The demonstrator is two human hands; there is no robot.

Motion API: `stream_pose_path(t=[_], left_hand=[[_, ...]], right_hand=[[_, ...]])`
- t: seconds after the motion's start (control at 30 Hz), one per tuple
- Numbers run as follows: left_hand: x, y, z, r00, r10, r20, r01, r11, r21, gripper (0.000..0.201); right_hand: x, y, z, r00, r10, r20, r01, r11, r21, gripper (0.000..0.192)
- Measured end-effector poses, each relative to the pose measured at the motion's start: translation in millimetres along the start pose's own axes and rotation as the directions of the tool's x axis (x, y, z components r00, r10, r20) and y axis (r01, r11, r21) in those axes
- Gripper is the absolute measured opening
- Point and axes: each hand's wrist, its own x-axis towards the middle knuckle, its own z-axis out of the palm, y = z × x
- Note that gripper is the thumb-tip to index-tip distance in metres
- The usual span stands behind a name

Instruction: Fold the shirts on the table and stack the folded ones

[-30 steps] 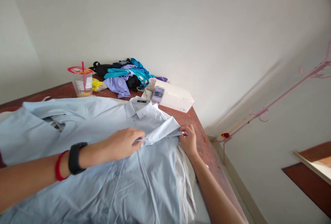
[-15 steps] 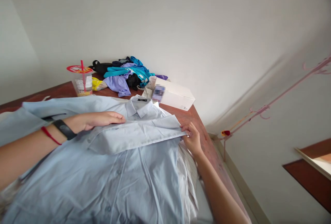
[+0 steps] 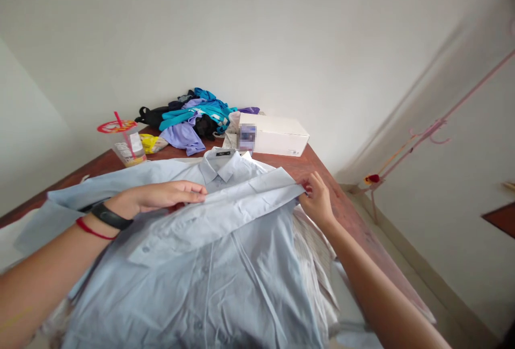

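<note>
Across the reddish-brown wooden counter (image 3: 372,253): pale-blue collared shirt (image 3: 249,274), front up
Left hand (image 3: 169,194): part-open on the shirt's folded sleeve (image 3: 225,212), grip unclear
Right hand (image 3: 317,198): nearly closed, pinching that sleeve's corner
Beyond the shirt: white rectangular box (image 3: 281,135)

No text can be read on the plastic cup (image 3: 127,149) at left, shirt collar label (image 3: 223,153) or white box (image 3: 279,135) mid-frame.
</note>
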Motion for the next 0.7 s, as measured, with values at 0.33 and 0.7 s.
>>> stream_pose_path(t=[0.33,0.7], left_hand=[[100.0,61.5,47.3,0.970,0.191,0.148,-0.196,0.980,0.023,0.051],[178.2,107.0,83.8,0.897,0.310,0.315,-0.138,0.874,-0.466,0.037]], right_hand=[[-7.1,-11.9,6.0,0.996,0.044,-0.081,-0.032,0.989,0.147,0.021],[-9.2,-14.5,11.3,0.966,0.257,-0.022,-0.228,0.890,0.395,0.029]])
